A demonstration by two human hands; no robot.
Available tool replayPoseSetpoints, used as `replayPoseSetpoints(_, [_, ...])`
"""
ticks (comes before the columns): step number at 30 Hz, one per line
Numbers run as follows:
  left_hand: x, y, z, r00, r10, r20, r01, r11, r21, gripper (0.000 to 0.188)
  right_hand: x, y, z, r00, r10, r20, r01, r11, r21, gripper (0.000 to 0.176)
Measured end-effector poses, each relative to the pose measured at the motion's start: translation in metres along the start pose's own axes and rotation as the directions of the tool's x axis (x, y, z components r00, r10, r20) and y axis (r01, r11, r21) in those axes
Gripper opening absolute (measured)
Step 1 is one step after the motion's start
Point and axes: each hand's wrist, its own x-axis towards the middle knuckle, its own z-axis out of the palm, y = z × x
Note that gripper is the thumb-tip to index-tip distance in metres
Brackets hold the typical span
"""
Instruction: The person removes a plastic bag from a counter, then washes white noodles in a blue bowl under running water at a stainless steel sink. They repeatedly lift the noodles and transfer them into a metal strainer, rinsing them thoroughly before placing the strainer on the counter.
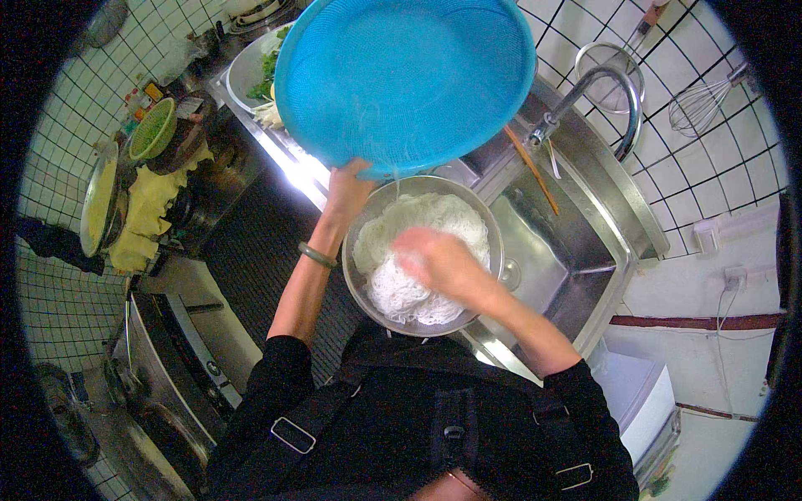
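Observation:
My left hand [352,188] grips the near rim of a large blue plastic mesh basket [407,81], which is tilted above the sink's edge. Under its rim sits a round metal strainer bowl [495,250] filled with white noodles [407,297]. A few thin strands seem to hang from the basket's rim towards the bowl. Blurred, my right hand [432,253] is over the noodles inside the bowl; its fingers are too blurred to show whether they hold any.
The stainless steel sink [532,244] lies to the right, with a curved faucet [626,87] and a wooden stick [532,169]. A white bowl of greens [241,72] stands behind the basket's left side. A green basket [153,131] and yellow sheets [147,206] are at far left.

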Motion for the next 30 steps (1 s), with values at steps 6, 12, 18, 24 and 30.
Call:
replayPoseSetpoints(6, [0.001, 0.031, 0.016, 0.976, -0.153, 0.156, 0.216, 0.779, -0.588, 0.028, 0.089, 0.046, -0.066, 0.81, 0.094, -0.578, 0.005, 0.986, 0.168, 0.02])
replayPoseSetpoints(12, [-0.001, 0.07, 0.021, 0.964, -0.157, 0.216, 0.266, 0.637, -0.724, 0.028, 0.143, 0.084, -0.034, 0.813, -0.219, -0.539, 0.221, 0.973, -0.062, 0.015])
replayPoseSetpoints(18, [0.01, 0.028, -0.008, 0.998, 0.028, 0.063, -0.031, 0.999, 0.043, 0.012, 0.057, 0.074, -0.008, 0.965, -0.033, 0.26, 0.014, 0.997, 0.077, 0.014])
replayPoseSetpoints(24, [0.036, -0.038, -0.022, 1.0, -0.02, 0.0, 0.02, 0.984, -0.178, 0.014, 0.018, 0.083, -0.1, 0.613, 0.367, -0.7, -0.278, 0.929, 0.244, 0.04])
replayPoseSetpoints(30, [0.085, -0.042, -0.001, 0.973, 0.198, 0.115, -0.136, 0.904, -0.406, 0.026, 0.037, 0.101, -0.186, 0.849, 0.388, -0.358, -0.269, 0.902, 0.338, 0.038])
